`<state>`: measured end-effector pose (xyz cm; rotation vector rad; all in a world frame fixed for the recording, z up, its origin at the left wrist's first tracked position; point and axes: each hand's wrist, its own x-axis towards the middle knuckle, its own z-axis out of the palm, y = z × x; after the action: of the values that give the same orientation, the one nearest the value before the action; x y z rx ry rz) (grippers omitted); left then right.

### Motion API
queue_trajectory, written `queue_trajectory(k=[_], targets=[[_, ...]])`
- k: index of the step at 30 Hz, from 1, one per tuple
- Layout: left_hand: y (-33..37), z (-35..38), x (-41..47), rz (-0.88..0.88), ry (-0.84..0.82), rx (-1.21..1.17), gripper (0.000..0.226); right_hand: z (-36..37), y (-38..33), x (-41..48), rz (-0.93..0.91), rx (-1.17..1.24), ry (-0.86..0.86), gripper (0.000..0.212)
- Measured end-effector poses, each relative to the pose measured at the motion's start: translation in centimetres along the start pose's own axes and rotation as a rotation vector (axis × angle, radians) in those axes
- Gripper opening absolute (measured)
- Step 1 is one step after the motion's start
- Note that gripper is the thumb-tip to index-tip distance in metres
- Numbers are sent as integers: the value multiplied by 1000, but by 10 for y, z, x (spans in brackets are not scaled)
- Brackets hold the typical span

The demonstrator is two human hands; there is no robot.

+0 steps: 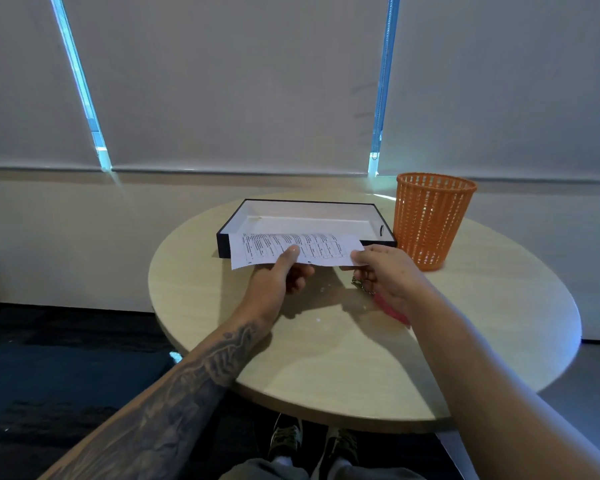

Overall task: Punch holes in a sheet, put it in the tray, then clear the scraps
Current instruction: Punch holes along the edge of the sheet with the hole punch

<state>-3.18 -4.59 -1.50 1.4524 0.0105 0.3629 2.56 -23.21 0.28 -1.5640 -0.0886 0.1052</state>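
A printed white sheet (267,249) is held level just above the near rim of the black tray (229,225), which has a white inside. My left hand (281,277) pinches the sheet's near edge, thumb on top. At the sheet's right corner, my right hand (383,271) pinches it too. A pink hole punch (394,311) lies on the table under my right wrist, mostly hidden. Small white paper scraps (321,320) dot the tabletop near my hands.
An orange mesh waste basket (430,220) stands right of the tray. Everything sits on a round beige table (482,323) with its edge near my knees. Grey blinds cover the windows behind. My shoes show under the table.
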Motion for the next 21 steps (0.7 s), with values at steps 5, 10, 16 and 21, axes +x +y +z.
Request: queue_trajectory(k=[5, 10, 16, 21], targets=[[-2, 16, 1, -35, -98, 56, 41, 11, 1, 3, -3, 19, -60, 13], [-4, 25, 6, -123, -80, 109, 43, 14, -5, 0, -31, -21, -106, 16], [-5, 27, 10, -174, -18, 226, 48, 2, 2, -1, -121, -348, 8, 19], [-6, 25, 7, -142, 21, 246, 43, -37, 3, -16, -140, -1208, 209, 65]])
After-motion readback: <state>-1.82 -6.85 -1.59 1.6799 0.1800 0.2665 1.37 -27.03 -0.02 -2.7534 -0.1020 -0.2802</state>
